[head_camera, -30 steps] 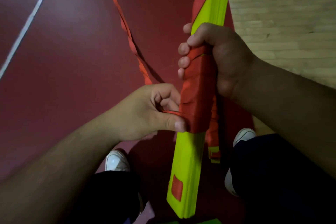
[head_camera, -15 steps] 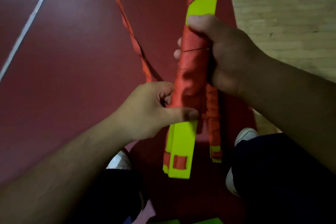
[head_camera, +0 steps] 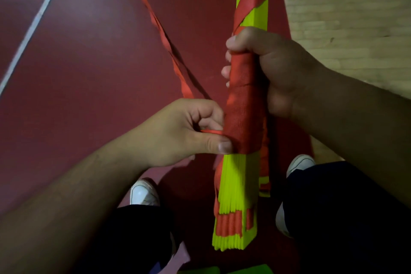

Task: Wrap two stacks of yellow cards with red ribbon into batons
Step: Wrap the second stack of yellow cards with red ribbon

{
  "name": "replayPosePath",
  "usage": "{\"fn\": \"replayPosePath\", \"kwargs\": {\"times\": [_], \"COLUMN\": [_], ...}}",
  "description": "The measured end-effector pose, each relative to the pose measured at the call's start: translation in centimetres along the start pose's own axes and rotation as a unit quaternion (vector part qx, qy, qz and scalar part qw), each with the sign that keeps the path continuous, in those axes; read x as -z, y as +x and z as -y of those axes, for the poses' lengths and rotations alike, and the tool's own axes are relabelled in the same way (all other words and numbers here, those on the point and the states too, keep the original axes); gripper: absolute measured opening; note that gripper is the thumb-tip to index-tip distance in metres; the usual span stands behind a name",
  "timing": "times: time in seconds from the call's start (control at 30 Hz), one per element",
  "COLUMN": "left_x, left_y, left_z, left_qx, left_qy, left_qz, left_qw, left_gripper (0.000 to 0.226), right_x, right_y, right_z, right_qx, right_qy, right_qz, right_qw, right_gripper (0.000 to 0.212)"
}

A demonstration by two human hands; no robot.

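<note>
A long stack of yellow cards [head_camera: 238,187] stands nearly upright in the middle of the view, its near end fanned and marked with red patches. Red ribbon [head_camera: 243,115] covers its middle in tight turns and spirals on up towards the top edge. My right hand [head_camera: 273,66] grips the wrapped part from the right, thumb on top. My left hand [head_camera: 189,131] pinches the ribbon at the lower left edge of the wrap, thumb pressed against it. The loose ribbon tail [head_camera: 160,29] runs from behind my left hand up and away to the left.
A second ribbon-wrapped yellow piece [head_camera: 264,184] hangs just behind the stack on its right. Dark red floor with a white line [head_camera: 33,26] lies on the left, pale wood floor [head_camera: 344,6] on the right. Two white shoes [head_camera: 143,193] and dark trouser legs are below.
The card stack has turned about its length in my right hand, so its fanned card edges now face me. My left hand stays pinched on the ribbon at the wrap's lower edge.
</note>
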State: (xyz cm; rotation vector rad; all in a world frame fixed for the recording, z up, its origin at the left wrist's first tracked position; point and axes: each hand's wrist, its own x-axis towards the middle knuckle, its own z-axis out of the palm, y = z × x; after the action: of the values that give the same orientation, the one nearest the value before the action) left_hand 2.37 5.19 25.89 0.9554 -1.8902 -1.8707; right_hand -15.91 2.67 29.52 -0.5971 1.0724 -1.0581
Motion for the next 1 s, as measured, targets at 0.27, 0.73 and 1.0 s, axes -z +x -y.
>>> {"fn": "replayPosePath", "kwargs": {"times": [0.27,0.73,1.0], "left_x": [0.9,0.0,-0.8], "left_y": [0.3,0.3,0.1], "left_z": [-0.1,1.1,0.2], "left_qx": [-0.014,0.009,0.045], "left_qy": [-0.033,-0.008,0.091], "left_qz": [0.084,0.036,0.039], "left_qw": [0.996,0.999,0.994], "left_gripper": [0.047,0.037,0.050], "right_x": [-0.4,-0.3,0.0], "right_y": [-0.6,-0.1,1.2], "right_z": [0.4,-0.2,-1.9], "right_qx": [-0.009,-0.018,0.089], "right_qy": [0.088,0.082,-0.058], "right_qz": [0.105,0.099,-0.106], "right_qw": [0.990,0.992,0.989], "right_gripper": [0.011,0.030,0.029]}}
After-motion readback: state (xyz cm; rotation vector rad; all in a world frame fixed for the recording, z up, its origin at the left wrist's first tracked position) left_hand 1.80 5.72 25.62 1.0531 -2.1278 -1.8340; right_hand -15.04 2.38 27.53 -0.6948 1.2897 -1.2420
